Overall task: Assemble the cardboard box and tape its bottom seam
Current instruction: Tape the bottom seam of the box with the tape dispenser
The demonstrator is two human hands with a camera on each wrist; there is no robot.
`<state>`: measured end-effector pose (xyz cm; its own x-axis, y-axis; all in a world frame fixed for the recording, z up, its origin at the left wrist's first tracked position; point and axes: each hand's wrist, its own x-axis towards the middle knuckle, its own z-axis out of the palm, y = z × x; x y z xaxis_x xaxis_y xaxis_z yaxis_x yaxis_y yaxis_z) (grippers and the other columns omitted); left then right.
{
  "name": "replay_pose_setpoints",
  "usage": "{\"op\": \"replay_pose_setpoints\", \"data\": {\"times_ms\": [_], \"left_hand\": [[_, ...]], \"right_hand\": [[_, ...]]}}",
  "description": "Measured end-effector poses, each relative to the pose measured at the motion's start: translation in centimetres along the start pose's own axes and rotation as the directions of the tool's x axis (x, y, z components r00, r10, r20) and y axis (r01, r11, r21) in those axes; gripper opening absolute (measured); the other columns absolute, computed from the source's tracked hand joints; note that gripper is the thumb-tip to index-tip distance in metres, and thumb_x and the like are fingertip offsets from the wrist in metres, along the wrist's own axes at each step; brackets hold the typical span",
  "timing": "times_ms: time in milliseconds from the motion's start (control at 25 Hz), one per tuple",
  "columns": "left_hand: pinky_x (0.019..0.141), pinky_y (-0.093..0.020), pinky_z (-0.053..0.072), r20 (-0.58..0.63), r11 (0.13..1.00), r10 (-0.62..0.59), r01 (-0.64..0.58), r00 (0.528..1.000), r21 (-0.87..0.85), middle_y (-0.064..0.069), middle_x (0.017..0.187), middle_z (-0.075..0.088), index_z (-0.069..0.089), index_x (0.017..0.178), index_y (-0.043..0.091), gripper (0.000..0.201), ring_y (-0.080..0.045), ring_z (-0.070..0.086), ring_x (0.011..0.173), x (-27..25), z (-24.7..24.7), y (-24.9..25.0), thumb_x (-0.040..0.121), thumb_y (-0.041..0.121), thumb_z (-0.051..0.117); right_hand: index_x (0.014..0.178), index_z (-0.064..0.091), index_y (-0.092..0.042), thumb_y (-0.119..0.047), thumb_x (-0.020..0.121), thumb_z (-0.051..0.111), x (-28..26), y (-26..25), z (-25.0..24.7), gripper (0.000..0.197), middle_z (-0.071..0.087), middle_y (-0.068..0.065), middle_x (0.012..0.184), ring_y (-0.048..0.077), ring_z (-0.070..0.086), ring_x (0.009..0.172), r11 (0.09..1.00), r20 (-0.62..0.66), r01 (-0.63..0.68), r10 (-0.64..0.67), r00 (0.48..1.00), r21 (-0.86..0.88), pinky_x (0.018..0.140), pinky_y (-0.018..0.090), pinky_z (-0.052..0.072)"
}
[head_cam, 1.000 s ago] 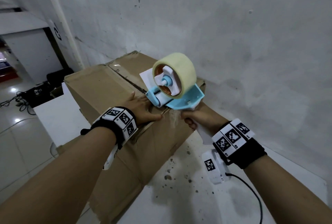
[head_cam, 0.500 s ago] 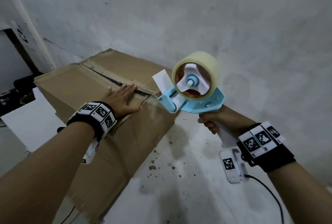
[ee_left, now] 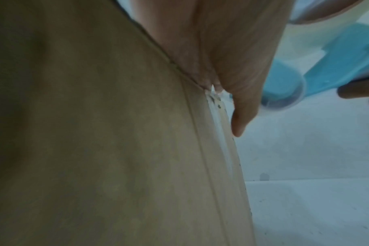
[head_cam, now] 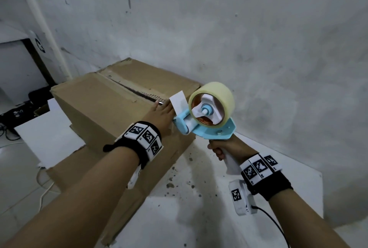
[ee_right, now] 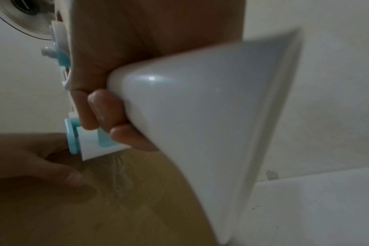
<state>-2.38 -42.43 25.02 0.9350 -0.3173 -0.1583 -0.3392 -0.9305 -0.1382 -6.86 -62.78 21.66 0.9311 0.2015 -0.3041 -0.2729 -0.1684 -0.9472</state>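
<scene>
The brown cardboard box [head_cam: 103, 112] stands on the table, its flaps folded flat and a dark seam [head_cam: 131, 88] running along the top. My left hand [head_cam: 160, 115] lies flat with straight fingers on the top, at the seam's near end; its thumb [ee_left: 241, 116] hangs over the box's side [ee_left: 95, 133]. My right hand [head_cam: 224, 147] grips the white handle [ee_right: 200, 116] of the blue tape dispenser [head_cam: 207, 128], which carries a clear tape roll [head_cam: 214, 90]. The dispenser's roller sits at the box's right edge, beside my left hand. A crinkled strip of clear tape [ee_right: 120, 174] sticks to the box's side.
The white table [head_cam: 199, 218], speckled with dark dirt, runs to an edge at the right. A grey wall [head_cam: 239, 38] stands close behind the box. A white board [head_cam: 43, 134] and floor cables lie to the left. A camera cable [head_cam: 275, 225] trails from my right wrist.
The dispenser came off the box's top edge, swung out to the right, and is now back against the box's right edge. My left hand slid along the top toward the seam's near end.
</scene>
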Motion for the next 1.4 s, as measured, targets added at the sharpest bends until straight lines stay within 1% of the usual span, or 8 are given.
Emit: {"op": "replay_pose_setpoints", "data": {"times_ms": [120,320,600,720,920,1120,1240,1400], "left_hand": [[0.119,-0.038,0.001,-0.066,0.995,-0.004,-0.002,0.998,-0.099,-0.002,0.16,-0.003,-0.001,0.149,0.015,0.069,-0.018,-0.002,0.148,0.7,0.4,-0.5,0.094,0.011,0.039],[0.118,-0.045,0.001,-0.067,0.981,-0.102,0.09,0.993,-0.171,-0.002,0.159,0.008,0.007,0.149,0.015,0.065,-0.017,0.013,0.146,1.0,0.8,-1.3,0.095,0.026,0.042],[0.117,-0.048,-0.005,-0.076,0.948,-0.244,0.221,0.967,-0.23,-0.001,0.157,0.019,0.013,0.147,0.015,0.063,-0.018,0.012,0.147,1.3,0.9,-1.2,0.094,0.034,0.041],[0.119,-0.043,0.0,-0.056,0.955,-0.221,0.205,0.974,-0.215,-0.004,0.159,0.009,0.007,0.149,0.012,0.061,-0.022,0.004,0.148,1.2,0.6,-1.5,0.097,0.029,0.035],[0.119,-0.033,0.004,0.003,0.92,-0.177,0.167,0.984,-0.354,-0.006,0.159,-0.001,0.0,0.149,0.011,0.062,-0.019,0.001,0.148,1.2,0.3,-1.8,0.097,0.01,0.033],[0.117,-0.033,0.012,0.03,0.875,-0.098,0.1,0.995,-0.474,-0.008,0.159,0.01,0.011,0.148,0.009,0.055,-0.021,0.011,0.146,0.6,-0.4,-2.2,0.099,0.017,0.034],[0.109,-0.031,0.025,0.019,0.853,-0.162,0.15,0.987,-0.5,-0.01,0.155,0.024,0.023,0.145,0.008,0.045,-0.025,0.026,0.141,0.6,-0.8,-2.2,0.102,0.019,0.024],[0.111,-0.027,0.022,0.001,0.845,-0.139,0.119,0.99,-0.521,-0.005,0.157,0.02,0.015,0.149,0.02,0.05,-0.022,0.024,0.143,0.6,-0.4,-2.5,0.101,0.028,0.027]], "right_hand": [[0.06,0.037,-0.011,0.01,0.086,0.044,0.6,0.6,0.1,0.034,0.036,-0.003,0.035,0.007,0.032,0.028,0.989,0.086,-0.074,0.063,0.994,0.131,0.034,0.017,0.028],[0.057,0.036,-0.011,0.005,0.088,0.041,1.8,1.0,1.4,0.036,0.037,-0.005,0.034,0.006,0.032,0.028,0.983,0.165,-0.119,0.095,0.982,0.142,0.034,0.016,0.03],[0.059,0.037,-0.011,0.006,0.088,0.041,2.8,0.3,1.4,0.034,0.037,-0.005,0.033,0.006,0.032,0.028,0.986,0.17,-0.093,0.069,0.983,0.137,0.034,0.015,0.029],[0.059,0.039,-0.01,0.006,0.087,0.044,3.1,0.4,1.5,0.033,0.038,-0.005,0.032,0.006,0.033,0.027,0.991,0.141,-0.072,0.055,0.988,0.115,0.035,0.015,0.029],[0.061,0.041,-0.01,0.009,0.086,0.046,3.1,1.6,1.2,0.032,0.04,-0.008,0.033,0.004,0.036,0.03,0.994,0.072,-0.029,0.022,0.997,0.102,0.038,0.016,0.031],[0.06,0.041,-0.01,0.014,0.082,0.049,4.5,2.5,2.5,0.034,0.039,-0.001,0.042,0.004,0.035,0.031,0.993,-0.042,0.017,-0.012,0.999,0.114,0.036,0.016,0.028],[0.059,0.04,-0.01,0.012,0.081,0.05,5.3,3.3,3.2,0.033,0.036,0.006,0.054,0.005,0.035,0.033,0.992,-0.015,0.014,-0.012,1.0,0.124,0.036,0.016,0.031],[0.059,0.04,-0.011,0.008,0.081,0.052,5.4,3.5,2.6,0.031,0.041,-0.003,0.036,0.006,0.036,0.029,0.986,0.054,-0.02,0.011,0.998,0.166,0.038,0.018,0.032]]}}
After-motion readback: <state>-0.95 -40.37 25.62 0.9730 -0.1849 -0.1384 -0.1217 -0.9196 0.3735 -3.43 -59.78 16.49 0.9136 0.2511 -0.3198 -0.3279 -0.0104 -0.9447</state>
